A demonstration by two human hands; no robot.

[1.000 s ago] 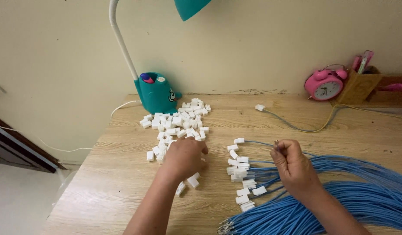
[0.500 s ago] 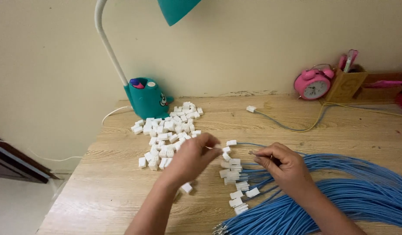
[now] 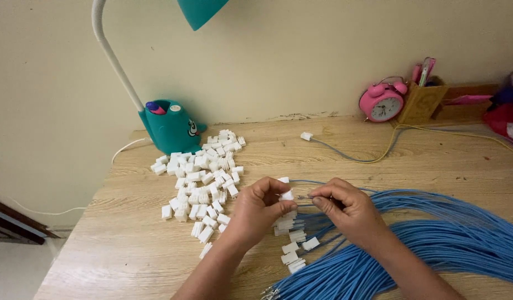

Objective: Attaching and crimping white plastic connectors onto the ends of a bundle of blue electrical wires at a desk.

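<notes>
My left hand point(image 3: 259, 210) pinches a small white plastic connector point(image 3: 287, 195) between thumb and fingers. My right hand point(image 3: 348, 211) holds the metal-tipped end of a thin blue wire point(image 3: 304, 196) right beside that connector. Both hands hover over a wooden desk point(image 3: 128, 250). A pile of white connectors point(image 3: 203, 175) lies to the left of my left hand. A thick bundle of blue wires point(image 3: 434, 239) fans out to the right, and several of its ends below my hands carry white connectors point(image 3: 295, 250).
A teal desk lamp base point(image 3: 168, 126) with a white neck stands at the back left. A pink alarm clock point(image 3: 383, 102) and a wooden pen holder point(image 3: 422, 100) sit at the back right. A single grey wire with a white connector point(image 3: 307, 136) lies across the desk's back.
My left hand lifted a white connector from the pile and moved right to meet my right hand, which brought a blue wire end up to it.
</notes>
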